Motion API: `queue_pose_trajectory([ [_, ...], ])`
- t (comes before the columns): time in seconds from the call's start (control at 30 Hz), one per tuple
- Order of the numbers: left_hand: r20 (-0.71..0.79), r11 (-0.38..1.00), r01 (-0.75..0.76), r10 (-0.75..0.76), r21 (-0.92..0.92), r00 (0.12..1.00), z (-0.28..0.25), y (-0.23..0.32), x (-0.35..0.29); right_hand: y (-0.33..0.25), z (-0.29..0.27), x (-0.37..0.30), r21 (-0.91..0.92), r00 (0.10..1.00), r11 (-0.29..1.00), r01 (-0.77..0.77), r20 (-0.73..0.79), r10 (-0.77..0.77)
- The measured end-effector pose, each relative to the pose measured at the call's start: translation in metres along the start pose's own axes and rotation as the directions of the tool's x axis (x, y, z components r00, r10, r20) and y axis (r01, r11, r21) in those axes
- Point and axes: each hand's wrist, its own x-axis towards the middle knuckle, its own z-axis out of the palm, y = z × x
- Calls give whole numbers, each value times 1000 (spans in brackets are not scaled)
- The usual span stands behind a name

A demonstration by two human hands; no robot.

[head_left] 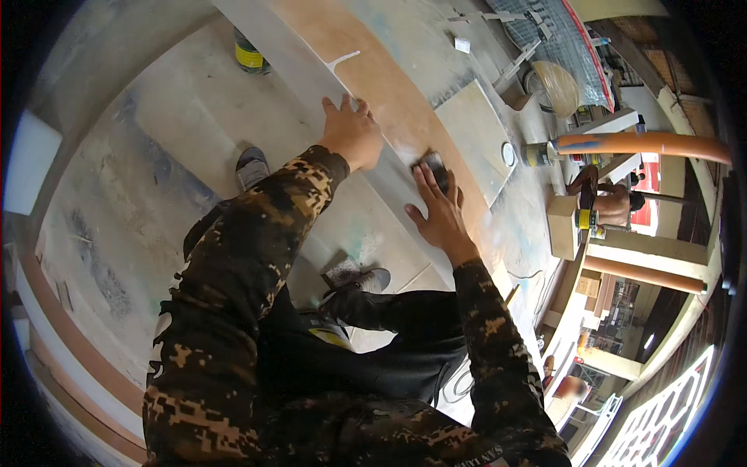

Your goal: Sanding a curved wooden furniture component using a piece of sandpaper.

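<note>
A long wooden board (pixel 366 62) with a brown face and pale edge runs from the top of the view down to the middle. My left hand (pixel 354 132) lies flat on it, fingers spread, holding nothing. My right hand (pixel 438 210) presses a small dark sanding block (pixel 432 165) against the board's brown face. Both sleeves are camouflage patterned. My legs in dark trousers and grey shoes (pixel 251 166) show below the board.
A can with a yellow band (pixel 249 53) stands on the dusty floor at the top. A square panel (pixel 475 128), a small tin (pixel 535 154), an orange pipe (pixel 646 143) and wooden blocks (pixel 562 226) lie to the right. Another person (pixel 611 204) crouches far right.
</note>
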Motion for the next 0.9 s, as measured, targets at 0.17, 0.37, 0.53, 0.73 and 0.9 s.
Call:
queue_pose_trajectory([
  [0.17,-116,1000,13,-14,-11,993,10,2,3,-25,-10,57,107,988,991,80,-137,-65],
  [0.37,-47,999,10,-12,-41,999,8,-7,-1,5,4,6,75,993,994,84,-90,-77],
  [0.53,-125,998,-31,24,-53,992,18,-7,-3,-27,-9,53,88,990,994,59,-133,-47],
  [0.73,-20,999,12,-13,-53,1000,8,-8,1,16,11,4,67,993,993,94,-72,-89],
  [0.9,-125,997,-5,-4,-75,992,20,-9,-1,-22,-11,35,79,995,996,41,-91,-34],
])
